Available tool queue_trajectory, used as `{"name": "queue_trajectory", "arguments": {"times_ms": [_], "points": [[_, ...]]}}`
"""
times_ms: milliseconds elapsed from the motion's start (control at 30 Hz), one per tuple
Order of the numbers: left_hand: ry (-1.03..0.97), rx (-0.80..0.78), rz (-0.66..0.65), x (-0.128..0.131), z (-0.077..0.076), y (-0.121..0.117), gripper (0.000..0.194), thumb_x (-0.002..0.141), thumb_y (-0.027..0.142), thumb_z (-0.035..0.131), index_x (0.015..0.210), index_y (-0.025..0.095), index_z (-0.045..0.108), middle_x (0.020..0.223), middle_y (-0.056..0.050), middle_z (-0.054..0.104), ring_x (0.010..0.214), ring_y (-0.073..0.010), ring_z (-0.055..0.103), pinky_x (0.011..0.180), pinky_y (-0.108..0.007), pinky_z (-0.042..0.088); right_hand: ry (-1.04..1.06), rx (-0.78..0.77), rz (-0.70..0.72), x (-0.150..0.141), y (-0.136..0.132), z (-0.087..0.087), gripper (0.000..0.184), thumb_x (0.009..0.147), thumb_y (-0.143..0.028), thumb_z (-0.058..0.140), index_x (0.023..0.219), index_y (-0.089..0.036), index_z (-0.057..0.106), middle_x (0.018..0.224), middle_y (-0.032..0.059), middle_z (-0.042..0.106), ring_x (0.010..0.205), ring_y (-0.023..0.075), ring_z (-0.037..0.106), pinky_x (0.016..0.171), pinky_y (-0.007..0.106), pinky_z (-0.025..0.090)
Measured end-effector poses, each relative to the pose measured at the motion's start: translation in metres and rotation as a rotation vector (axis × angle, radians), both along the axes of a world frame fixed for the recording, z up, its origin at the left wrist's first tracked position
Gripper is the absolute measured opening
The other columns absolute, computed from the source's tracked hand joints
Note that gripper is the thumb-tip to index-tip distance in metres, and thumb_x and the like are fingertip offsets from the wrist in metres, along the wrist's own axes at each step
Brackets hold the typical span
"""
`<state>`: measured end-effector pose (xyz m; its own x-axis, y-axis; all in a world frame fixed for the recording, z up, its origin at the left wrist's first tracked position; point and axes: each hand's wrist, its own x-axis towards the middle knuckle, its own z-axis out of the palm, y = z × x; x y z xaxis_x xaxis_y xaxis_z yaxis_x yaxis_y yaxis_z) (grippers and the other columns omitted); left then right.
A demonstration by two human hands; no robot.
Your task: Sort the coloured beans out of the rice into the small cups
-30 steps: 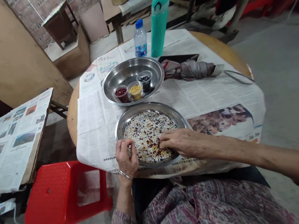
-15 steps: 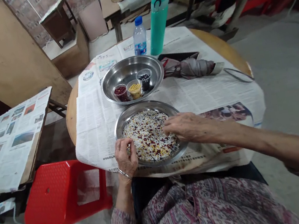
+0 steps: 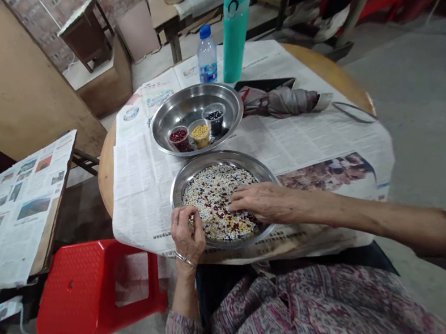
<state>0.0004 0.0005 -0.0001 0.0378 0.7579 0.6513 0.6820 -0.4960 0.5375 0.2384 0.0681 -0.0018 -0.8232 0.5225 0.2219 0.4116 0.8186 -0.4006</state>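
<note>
A steel basin (image 3: 178,182) in front of me holds mixed white grains and red, yellow and black beans (image 3: 214,191). My right hand (image 3: 261,201) reaches over its right side, fingertips bent down together at the surface of the mix; whatever they pinch is hidden. At the left rim my left hand (image 3: 187,232) is curled, thumb and fingers drawn together, and I cannot make out anything in it. Behind stands a second steel basin (image 3: 157,115) with three clear cups: red beans (image 3: 178,135), yellow beans (image 3: 200,133) and black beans (image 3: 214,115).
Newspaper (image 3: 130,177) covers the round table. A water bottle (image 3: 207,57) and a green flask (image 3: 235,38) stand at the back. A folded umbrella (image 3: 280,102) lies right of the far basin, by a dark flat case (image 3: 269,84). A red stool (image 3: 76,291) is at the left.
My right hand has moved left and slightly down, further over the mix in the near basin. My left hand stays at the rim.
</note>
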Motion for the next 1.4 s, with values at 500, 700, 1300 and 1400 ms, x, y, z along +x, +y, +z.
{"name": "queue_trajectory", "arguments": {"times_ms": [500,700,1300,1400], "points": [[-0.009,-0.005,-0.002,0.001,0.000,-0.001,0.010,0.092,0.011,0.054,0.096,0.019,0.060,0.088,-0.004,0.063,0.088,-0.0171,0.058,0.081,-0.031,0.049,-0.068,-0.008,-0.046,0.002,-0.007,0.016,0.025,0.091,-0.009,0.042,0.097,-0.019,0.064,0.098,0.0078,0.065,0.094,0.0200,0.061,0.083,0.035,0.052],[-0.003,-0.008,0.003,0.001,-0.001,0.000,0.010,0.093,0.013,0.053,0.095,0.019,0.061,0.088,-0.005,0.064,0.089,-0.0175,0.059,0.082,-0.033,0.049,-0.051,-0.050,-0.076,0.000,-0.011,0.016,0.026,0.092,-0.010,0.040,0.098,-0.019,0.064,0.098,0.0081,0.063,0.098,0.0201,0.059,0.084,0.034,0.049],[-0.012,-0.017,-0.001,0.000,-0.003,0.000,0.010,0.093,0.013,0.053,0.096,0.018,0.060,0.088,-0.005,0.064,0.089,-0.0173,0.059,0.081,-0.032,0.050,-0.075,-0.050,-0.073,-0.005,-0.010,0.009,0.024,0.084,-0.004,0.042,0.082,-0.020,0.060,0.083,0.0046,0.063,0.082,0.0176,0.056,0.079,0.031,0.042],[-0.017,-0.017,0.001,0.000,-0.003,0.000,0.010,0.093,0.013,0.053,0.097,0.018,0.061,0.089,-0.005,0.063,0.089,-0.0173,0.059,0.080,-0.032,0.050,-0.109,-0.169,-0.021,0.000,-0.014,0.006,0.025,0.081,-0.002,0.044,0.079,-0.020,0.062,0.078,0.0028,0.064,0.076,0.0160,0.057,0.072,0.028,0.041]]}}
